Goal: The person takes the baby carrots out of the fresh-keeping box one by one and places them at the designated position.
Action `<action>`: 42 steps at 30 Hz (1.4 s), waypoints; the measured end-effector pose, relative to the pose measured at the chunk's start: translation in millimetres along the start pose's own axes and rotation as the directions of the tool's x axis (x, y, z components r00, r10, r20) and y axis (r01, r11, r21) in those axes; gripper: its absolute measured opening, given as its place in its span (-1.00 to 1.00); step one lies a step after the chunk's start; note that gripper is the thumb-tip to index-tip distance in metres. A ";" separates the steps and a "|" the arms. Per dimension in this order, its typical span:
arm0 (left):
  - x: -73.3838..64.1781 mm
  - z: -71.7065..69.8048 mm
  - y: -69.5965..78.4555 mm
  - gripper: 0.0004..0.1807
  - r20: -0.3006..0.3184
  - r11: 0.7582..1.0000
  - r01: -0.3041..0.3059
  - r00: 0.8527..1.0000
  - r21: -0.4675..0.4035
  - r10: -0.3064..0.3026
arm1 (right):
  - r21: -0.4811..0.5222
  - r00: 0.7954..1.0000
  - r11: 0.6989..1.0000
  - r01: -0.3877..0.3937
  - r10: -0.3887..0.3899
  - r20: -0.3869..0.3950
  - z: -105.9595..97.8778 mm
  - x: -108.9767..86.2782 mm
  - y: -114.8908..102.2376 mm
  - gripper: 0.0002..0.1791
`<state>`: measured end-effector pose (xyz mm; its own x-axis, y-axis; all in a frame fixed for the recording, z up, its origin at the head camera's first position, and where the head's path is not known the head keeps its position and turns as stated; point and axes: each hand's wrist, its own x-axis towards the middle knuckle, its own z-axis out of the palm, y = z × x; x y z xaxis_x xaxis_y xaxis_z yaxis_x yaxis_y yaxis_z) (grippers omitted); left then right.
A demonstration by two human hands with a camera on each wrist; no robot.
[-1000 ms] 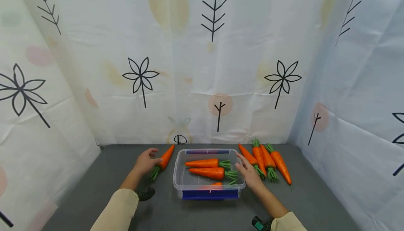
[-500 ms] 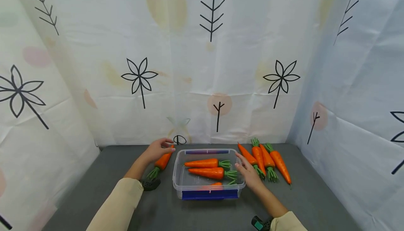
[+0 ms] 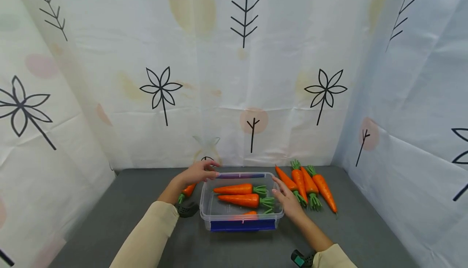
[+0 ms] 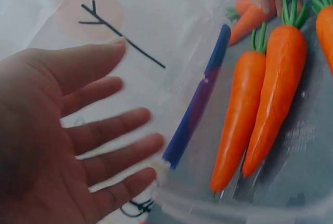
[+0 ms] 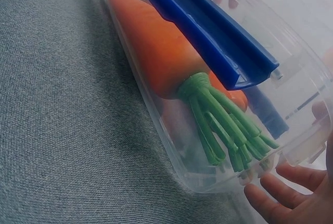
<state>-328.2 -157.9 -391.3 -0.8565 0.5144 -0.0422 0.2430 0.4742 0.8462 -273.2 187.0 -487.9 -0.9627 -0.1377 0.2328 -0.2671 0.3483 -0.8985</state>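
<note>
A clear plastic box (image 3: 207,223) with blue latches (image 3: 243,225) stands mid-table, holding three orange carrots with green tops, including a back carrot (image 3: 232,189), a middle carrot (image 3: 239,200) and a front carrot (image 3: 250,214) partly hidden by the rim. My left hand (image 3: 197,173) is at the box's back left corner, fingers spread and holding nothing; the left wrist view shows its palm and fingers (image 4: 112,146) beside the back latch (image 4: 200,96). On the box's right side rests my right hand (image 3: 290,203), its fingers (image 5: 283,193) loosely along the wall.
Left of the box, a loose carrot (image 3: 189,190) lies mostly hidden behind my left arm. Several carrots (image 3: 310,183) lie together right of the box on the grey table (image 3: 362,235). A patterned white curtain (image 3: 204,134) closes off the back and sides.
My left hand has moved right and slightly back, from over the loose carrot to the box's back left corner. The right hand, box and carrots have stayed put.
</note>
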 end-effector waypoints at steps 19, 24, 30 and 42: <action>28.9 52.6 5.0 -0.61 0.180 0.983 0.115 0.974 0.146 -0.140 | 0.004 1.000 1.000 0.006 -0.006 -0.019 2.8 -3.1 -1.9 -0.45; 36.1 61.2 -1.5 -0.68 0.197 0.970 0.141 0.964 0.197 -0.180 | -0.011 1.000 1.000 0.005 -0.005 -0.021 3.8 -1.0 -2.6 -0.46; 35.7 70.5 -4.9 -0.67 0.233 0.959 0.200 0.941 0.199 -0.245 | 0.001 1.000 1.000 0.001 -0.001 -0.014 2.5 -7.4 -22.2 -0.46; 36.4 89.9 3.2 -0.62 0.338 0.955 0.251 0.895 0.159 -0.291 | 0.031 1.000 0.999 0.018 -0.018 -0.003 -1.0 -11.4 -30.7 -0.48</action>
<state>-317.7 -73.4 -437.8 -0.6838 0.5634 -0.4636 0.0899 0.6956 0.7128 -254.1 178.7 -462.7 -0.9579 -0.1412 0.2498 -0.2828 0.3170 -0.9053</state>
